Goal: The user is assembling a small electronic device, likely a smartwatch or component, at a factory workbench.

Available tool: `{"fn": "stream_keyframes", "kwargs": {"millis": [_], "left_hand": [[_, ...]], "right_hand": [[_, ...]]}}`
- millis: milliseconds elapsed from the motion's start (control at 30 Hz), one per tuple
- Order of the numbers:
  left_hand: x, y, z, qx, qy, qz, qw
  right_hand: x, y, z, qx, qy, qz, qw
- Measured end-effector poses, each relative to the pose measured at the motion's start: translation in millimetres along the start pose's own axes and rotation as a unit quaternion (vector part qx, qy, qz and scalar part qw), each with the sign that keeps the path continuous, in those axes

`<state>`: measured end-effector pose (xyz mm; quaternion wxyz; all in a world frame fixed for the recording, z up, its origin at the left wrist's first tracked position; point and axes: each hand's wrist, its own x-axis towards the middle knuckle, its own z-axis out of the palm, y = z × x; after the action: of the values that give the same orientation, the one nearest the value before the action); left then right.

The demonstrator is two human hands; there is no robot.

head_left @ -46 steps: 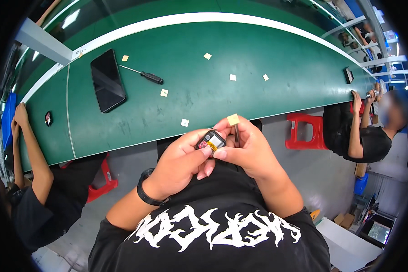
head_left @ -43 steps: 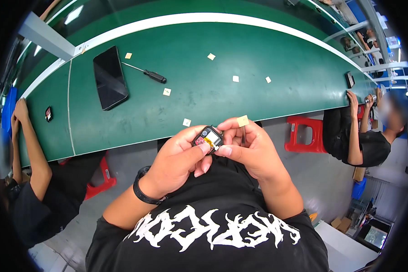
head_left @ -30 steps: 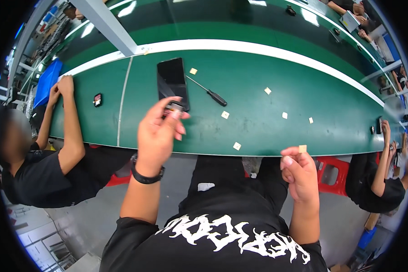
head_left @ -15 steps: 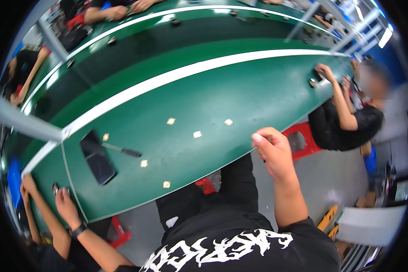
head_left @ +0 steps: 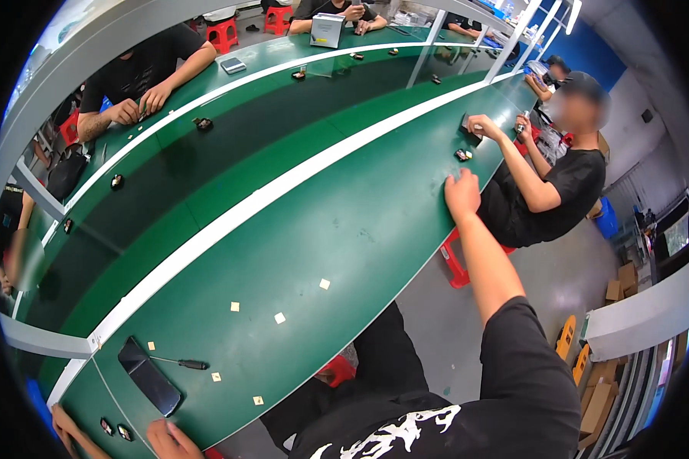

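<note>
Two small watches (head_left: 124,433) lie on the desk (head_left: 375,252) near the left hand (head_left: 170,441), and farther off the right hand (head_left: 462,196) is near a third watch (head_left: 462,155), though I cannot tell whether either hand's fingers are closed.

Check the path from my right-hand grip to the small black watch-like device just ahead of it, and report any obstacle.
Nothing visible stands between the right-hand grip and the small black watch-like device; green tabletop shows between them. The co-worker's hand lies beyond the device.
</note>
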<state>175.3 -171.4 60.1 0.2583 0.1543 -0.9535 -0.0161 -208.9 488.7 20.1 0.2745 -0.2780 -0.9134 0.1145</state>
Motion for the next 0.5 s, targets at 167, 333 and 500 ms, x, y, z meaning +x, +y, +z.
{"fn": "stream_keyframes", "kwargs": {"millis": [167,333,500], "left_hand": [[-11.6,2.6,21.9,-0.036,0.011,0.011,0.999],[-25.2,-4.4,34.5,-0.085,0.025,-0.052,0.995],[-12.4,8.5,24.2,-0.086,0.035,-0.089,0.992]], "right_hand": [[68.0,12.9,29.2,-0.043,0.024,0.033,0.998],[118.3,42.2,50.7,-0.016,0.006,-0.071,0.997],[120.3,40.5,68.5,-0.014,-0.047,-0.043,0.998]]}}
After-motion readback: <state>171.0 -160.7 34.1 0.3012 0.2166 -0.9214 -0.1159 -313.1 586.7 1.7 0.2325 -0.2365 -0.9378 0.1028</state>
